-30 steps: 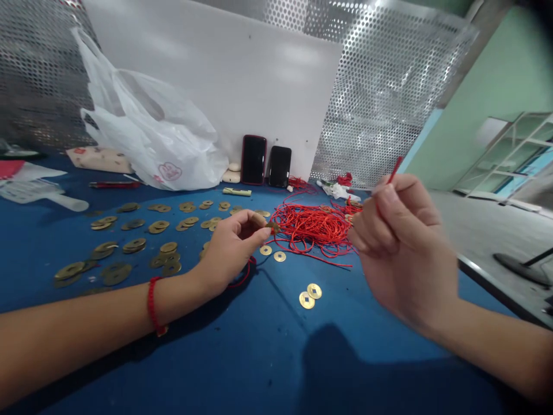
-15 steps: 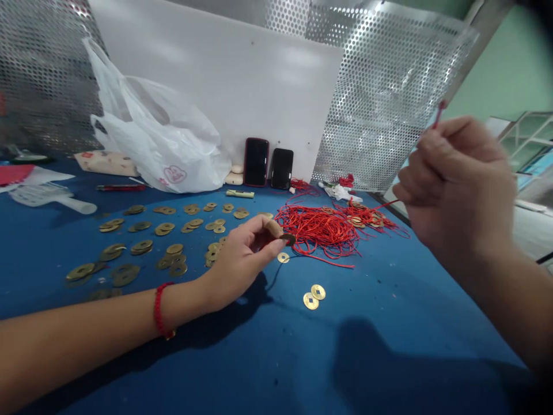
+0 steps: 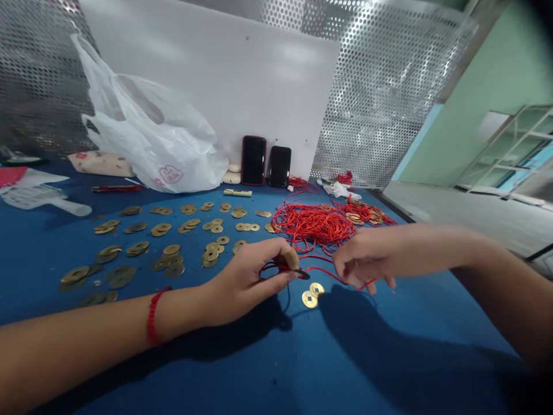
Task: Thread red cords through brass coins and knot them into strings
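Note:
Between the thumb and fingers of my left hand (image 3: pixel 248 279) is a dark coin (image 3: pixel 303 274), held above the blue table with red cord running from it. My right hand (image 3: pixel 367 259), slightly blurred, hangs over the table to the right, its fingers bent down beside a strand of red cord; whether they grip it cannot be made out. Two golden coins (image 3: pixel 313 294) with square holes lie overlapping between the hands. Behind them sits a tangled heap of red cord (image 3: pixel 313 223).
Small groups of coins (image 3: pixel 171 260) spread over the left of the table (image 3: pixel 181 374). Farther back are a white plastic bag (image 3: pixel 168 138), two phones (image 3: pixel 253 160) against a white board, a yellow-green item (image 3: pixel 237 193) and more corded coins (image 3: pixel 371 215).
My right hand has come down from its raised position at the right to just above the table. My left hand has moved slightly right and down with the coin.

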